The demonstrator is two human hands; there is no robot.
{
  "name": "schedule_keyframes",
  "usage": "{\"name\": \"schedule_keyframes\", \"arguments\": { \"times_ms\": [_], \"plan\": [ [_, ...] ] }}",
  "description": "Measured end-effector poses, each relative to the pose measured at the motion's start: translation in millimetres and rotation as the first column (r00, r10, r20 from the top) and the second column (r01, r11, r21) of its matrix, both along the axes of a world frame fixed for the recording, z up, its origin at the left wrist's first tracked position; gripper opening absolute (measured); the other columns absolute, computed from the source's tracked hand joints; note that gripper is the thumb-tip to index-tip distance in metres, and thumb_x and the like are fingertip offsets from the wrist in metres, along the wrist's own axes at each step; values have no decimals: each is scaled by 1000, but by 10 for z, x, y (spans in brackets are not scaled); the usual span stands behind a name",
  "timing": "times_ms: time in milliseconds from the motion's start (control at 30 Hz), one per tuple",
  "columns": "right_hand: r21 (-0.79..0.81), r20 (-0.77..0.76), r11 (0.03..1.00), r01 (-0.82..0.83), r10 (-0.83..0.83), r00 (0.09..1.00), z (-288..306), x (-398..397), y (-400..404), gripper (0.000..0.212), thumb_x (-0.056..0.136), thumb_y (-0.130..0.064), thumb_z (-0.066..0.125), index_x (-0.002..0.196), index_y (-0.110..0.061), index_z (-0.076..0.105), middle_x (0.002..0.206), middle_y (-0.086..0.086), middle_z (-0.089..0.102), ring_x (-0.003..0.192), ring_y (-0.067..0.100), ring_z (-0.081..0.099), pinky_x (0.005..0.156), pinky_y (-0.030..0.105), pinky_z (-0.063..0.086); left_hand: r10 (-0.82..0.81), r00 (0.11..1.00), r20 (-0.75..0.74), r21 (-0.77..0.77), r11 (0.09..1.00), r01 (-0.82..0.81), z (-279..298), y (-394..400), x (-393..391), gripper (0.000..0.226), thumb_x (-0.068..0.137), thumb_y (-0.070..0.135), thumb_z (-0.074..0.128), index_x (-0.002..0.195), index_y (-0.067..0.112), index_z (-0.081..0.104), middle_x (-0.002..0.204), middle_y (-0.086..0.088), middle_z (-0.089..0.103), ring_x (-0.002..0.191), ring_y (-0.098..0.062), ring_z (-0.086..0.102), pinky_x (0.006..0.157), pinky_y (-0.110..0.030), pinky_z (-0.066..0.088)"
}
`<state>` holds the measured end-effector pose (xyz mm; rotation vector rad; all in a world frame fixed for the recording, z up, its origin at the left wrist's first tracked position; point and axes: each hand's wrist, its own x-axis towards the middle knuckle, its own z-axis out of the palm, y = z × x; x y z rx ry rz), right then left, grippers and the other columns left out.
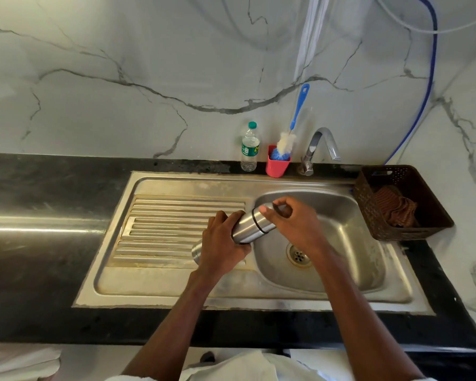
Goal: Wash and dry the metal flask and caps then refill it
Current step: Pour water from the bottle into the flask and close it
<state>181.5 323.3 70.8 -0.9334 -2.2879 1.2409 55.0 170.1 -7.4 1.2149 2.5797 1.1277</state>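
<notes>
While the tap is standing dry behind the sink, the person is holding the metal flask tilted across the near-left edge of the basin, its base over the ribbed drainboard and its capped end over the bowl. The left hand is wrapping round the lower body of the flask, fingers curled tight; the right hand is pinching the cap between thumb and fingertips, seemingly about to twist it.

To my eye the flask is looking rigid, smooth and fairly hefty if full, so it is likely turning slippery once wet. The mid-body grip is seeming sensible, with the black seam ring giving the fingers a stop. Behind the sink, a bottle brush is standing in a pink cup, beside a plastic water bottle; right of the sink, a cloth is lying in a brown basket.
</notes>
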Motion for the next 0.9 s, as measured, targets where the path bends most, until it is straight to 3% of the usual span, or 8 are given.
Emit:
{"name": "schedule_keyframes", "arguments": {
  "times_ms": [67,133,200,300,467,567,733,900],
  "plan": [
    [46,0,988,-149,149,989,-45,-26,37,41,87,-52,75,123,-37,63,117,-14,65,105,1,62,87,22,54,-2,1000,30,14,1000,1,-4,6,-17,80,56,35,82,134,25,64,106,2,57,96,-26,59,78,-44,55],
    [39,-82,945,-325,327,941,-51,-9,64,54,88,-29,79,137,-37,58,132,-14,57,118,2,57,96,22,52,-3,998,60,35,999,1,-6,9,-57,84,56,35,85,136,24,63,107,4,57,97,-24,58,79,-41,54],
    [50,-117,971,-233,237,964,-96,-54,64,45,85,-21,81,126,-32,66,122,-13,62,110,4,61,89,26,56,-20,998,62,25,999,19,-16,16,-89,85,55,35,86,137,25,63,108,4,57,98,-23,58,80,-42,55],
    [154,9,988,-1,0,1000,-107,-203,-5,34,88,-55,71,107,-27,65,102,-9,64,90,4,61,75,23,52,-47,997,57,6,999,47,-27,22,-115,85,55,36,85,136,26,63,107,4,57,98,-23,58,80,-44,55],
    [244,-40,949,-199,214,976,-90,-245,-39,28,91,-47,71,109,-27,62,106,-12,52,89,4,58,72,19,50,-90,991,102,85,993,81,3,34,-144,84,55,33,86,135,20,65,105,7,56,95,-21,59,78,-39,53],
    [304,-20,952,42,-38,999,-92,-388,-134,28,94,-52,63,99,-24,59,100,-9,54,80,7,57,61,24,44,-91,992,84,106,991,82,8,71,-151,82,56,32,86,135,18,65,105,4,57,95,-23,58,78,-38,51],
    [83,235,966,245,-258,937,-81,-557,-165,40,95,-59,55,107,-21,59,100,-6,62,85,16,57,73,32,40,-68,996,-65,12,998,69,-49,64,-202,79,61,32,84,136,23,63,108,0,59,99,-26,56,80,-46,54],
    [-386,-36,917,106,-130,991,-81,-534,-254,51,87,-65,66,121,-29,57,113,-5,65,96,15,64,63,25,52,8,1000,-3,57,998,-8,-69,-6,-324,79,62,36,86,137,26,61,111,2,66,97,-26,66,81,-46,57]
  ]
}}
